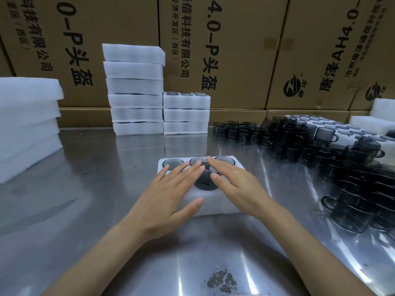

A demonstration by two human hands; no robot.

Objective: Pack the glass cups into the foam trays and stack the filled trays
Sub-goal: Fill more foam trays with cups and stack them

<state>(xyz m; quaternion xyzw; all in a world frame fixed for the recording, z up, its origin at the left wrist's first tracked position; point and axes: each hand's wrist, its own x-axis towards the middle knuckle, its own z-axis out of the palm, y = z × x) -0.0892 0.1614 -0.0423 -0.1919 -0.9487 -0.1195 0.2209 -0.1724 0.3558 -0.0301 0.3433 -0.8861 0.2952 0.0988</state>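
Tray [213, 205] is our landmark: white foam, centre of the steel table [85, 189], long axis running away from us, dark cups [177, 164] seated in its far holes. Far left of tray, a pile of foam slabs [27, 124]. Behind tray, a tall stack [135, 88] and a shorter stack [186, 113] of filled trays against the cartons [235, 50]; we judge the short one is where this tray goes. On tray, left hand [171, 195] lies flat, fingers straight and spread, gripping nothing. Right hand [233, 180] likewise flat on it, fingers together, pointing away, holding nothing. Both equally near, one per half, so we'd shift to the long sides and carry it back. Right of tray, loose cups [320, 150] crowd the table, more foam beyond. Hidden: palms cover the middle and near holes, so we can't confirm every hole is filled. Whether hands press or just rest, can't tell.
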